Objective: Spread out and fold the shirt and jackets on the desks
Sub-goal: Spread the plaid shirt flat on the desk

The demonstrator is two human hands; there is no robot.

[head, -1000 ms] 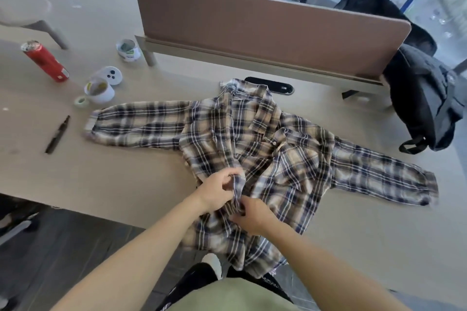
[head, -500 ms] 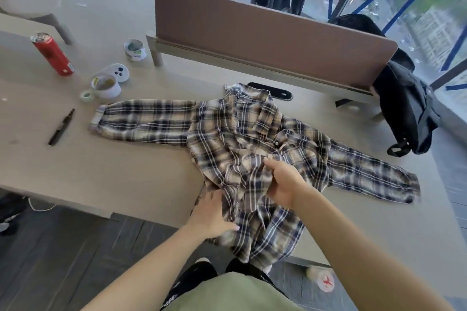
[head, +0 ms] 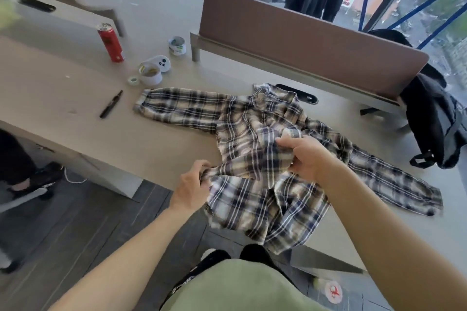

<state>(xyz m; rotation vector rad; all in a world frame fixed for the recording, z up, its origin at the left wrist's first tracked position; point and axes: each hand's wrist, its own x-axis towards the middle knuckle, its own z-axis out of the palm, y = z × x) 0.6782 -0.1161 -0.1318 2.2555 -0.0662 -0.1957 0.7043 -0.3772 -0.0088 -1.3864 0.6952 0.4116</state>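
While a can (head: 110, 43) and a pen (head: 111, 104) are lying well left of it, the left hand (head: 190, 188) is pinching the hem of the shirt (head: 252, 134), which is sprawling across the desk (head: 164, 141) with its tail hanging off. Just right, the right hand (head: 304, 156) is gripping a bunched fold of its front. A backpack (head: 434, 121) is slumping well right of that hand.

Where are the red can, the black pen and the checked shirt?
red can (head: 111, 44): head view, middle of its red side.
black pen (head: 111, 104): head view, middle of its barrel.
checked shirt (head: 242, 144): head view, its front, below the collar.
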